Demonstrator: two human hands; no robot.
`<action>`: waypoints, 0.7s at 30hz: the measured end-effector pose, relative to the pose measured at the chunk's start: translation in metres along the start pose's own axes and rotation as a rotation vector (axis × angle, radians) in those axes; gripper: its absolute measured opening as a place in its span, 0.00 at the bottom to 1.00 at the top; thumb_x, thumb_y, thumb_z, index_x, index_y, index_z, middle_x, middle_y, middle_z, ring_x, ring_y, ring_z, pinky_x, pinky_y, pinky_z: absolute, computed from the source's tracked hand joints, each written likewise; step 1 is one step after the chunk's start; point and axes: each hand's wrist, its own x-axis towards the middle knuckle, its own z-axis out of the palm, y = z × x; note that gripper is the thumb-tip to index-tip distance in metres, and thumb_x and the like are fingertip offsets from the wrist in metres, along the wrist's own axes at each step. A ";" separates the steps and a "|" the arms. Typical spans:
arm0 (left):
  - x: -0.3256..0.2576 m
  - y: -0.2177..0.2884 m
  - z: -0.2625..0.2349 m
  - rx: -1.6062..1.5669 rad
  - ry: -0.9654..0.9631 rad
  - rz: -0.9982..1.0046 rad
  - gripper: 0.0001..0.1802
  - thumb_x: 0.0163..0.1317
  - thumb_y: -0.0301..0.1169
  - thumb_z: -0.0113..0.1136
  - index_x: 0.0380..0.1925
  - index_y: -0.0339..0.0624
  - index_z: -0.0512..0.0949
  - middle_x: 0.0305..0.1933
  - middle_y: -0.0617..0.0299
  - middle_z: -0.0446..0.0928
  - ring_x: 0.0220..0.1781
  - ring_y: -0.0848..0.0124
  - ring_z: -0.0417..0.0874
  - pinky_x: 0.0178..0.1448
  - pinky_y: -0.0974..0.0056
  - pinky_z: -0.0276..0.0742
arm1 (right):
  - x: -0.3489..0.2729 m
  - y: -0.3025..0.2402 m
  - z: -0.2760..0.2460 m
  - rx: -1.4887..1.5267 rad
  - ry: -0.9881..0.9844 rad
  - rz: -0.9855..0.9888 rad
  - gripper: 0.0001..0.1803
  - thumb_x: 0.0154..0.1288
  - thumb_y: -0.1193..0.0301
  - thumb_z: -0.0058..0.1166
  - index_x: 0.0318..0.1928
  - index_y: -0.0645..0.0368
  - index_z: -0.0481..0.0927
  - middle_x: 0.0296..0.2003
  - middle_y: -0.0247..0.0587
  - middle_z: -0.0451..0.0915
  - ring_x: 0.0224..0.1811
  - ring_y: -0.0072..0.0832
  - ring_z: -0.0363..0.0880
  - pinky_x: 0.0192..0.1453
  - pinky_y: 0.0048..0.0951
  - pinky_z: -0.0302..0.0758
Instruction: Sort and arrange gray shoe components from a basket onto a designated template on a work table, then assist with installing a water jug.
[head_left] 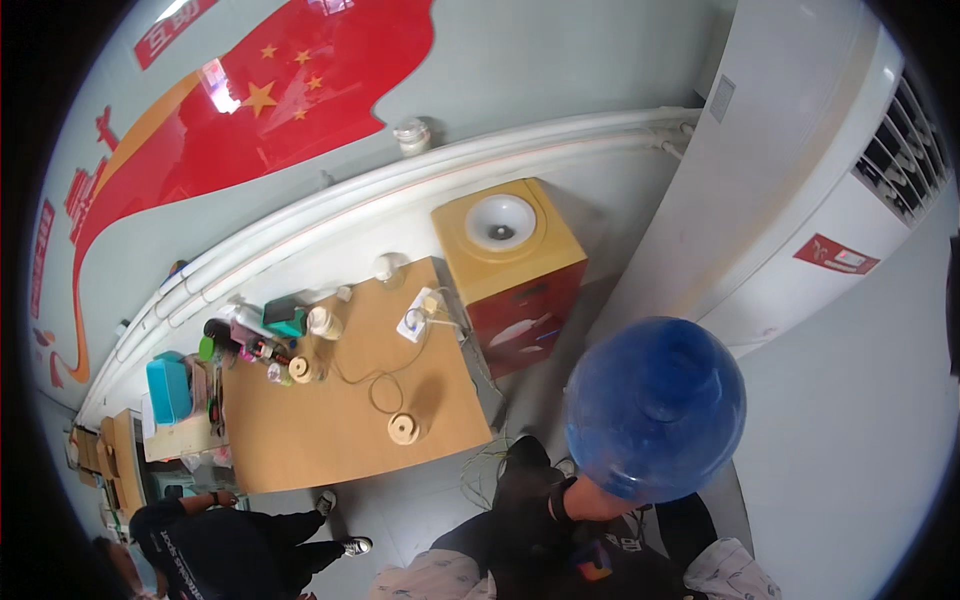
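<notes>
A large, clear blue water jug [655,410] is held up in front of my body, to the right of the water dispenser and clear of it. My left hand [595,500] grips it low on the near side, with a dark band at the wrist; its fingers are mostly hidden by the jug. The right hand is out of sight; only a dark shape [690,525] and pale patterned cloth [735,570] show below the jug there. The water dispenser [510,265] has a yellow top and a red front. Its round white bottle seat [500,222] faces up, uncovered.
Left of the dispenser stands a wooden table [340,440] with a power strip [415,315], a looped cable and jars. A tall white air conditioner [720,190] rises on the right. Another person [215,545] in dark clothes is at lower left. Cables [485,475] lie on the floor.
</notes>
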 end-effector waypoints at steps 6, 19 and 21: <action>0.062 -0.111 -0.038 -0.759 0.387 -0.449 0.03 0.71 0.26 0.58 0.39 0.39 0.75 0.34 0.60 0.74 0.34 0.67 0.74 0.41 0.61 0.71 | 0.073 -0.034 0.115 -0.091 -0.032 -0.034 0.36 0.83 0.41 0.28 0.63 0.59 0.75 0.51 0.42 0.80 0.52 0.31 0.79 0.59 0.36 0.76; 0.128 -0.264 -0.177 -2.230 1.222 -0.947 0.21 0.70 0.35 0.47 0.15 0.57 0.58 0.12 0.74 0.51 0.14 0.75 0.54 0.29 0.66 0.56 | 0.123 0.075 0.555 -0.090 -0.468 0.566 0.37 0.82 0.39 0.27 0.61 0.58 0.76 0.48 0.41 0.81 0.49 0.30 0.80 0.55 0.33 0.79; 0.131 -0.285 -0.189 -2.335 1.271 -0.831 0.21 0.70 0.35 0.46 0.15 0.56 0.59 0.12 0.74 0.52 0.15 0.76 0.54 0.29 0.66 0.56 | 0.131 0.063 0.580 -0.101 -0.480 0.559 0.37 0.82 0.38 0.27 0.61 0.58 0.76 0.47 0.40 0.81 0.49 0.30 0.80 0.55 0.33 0.79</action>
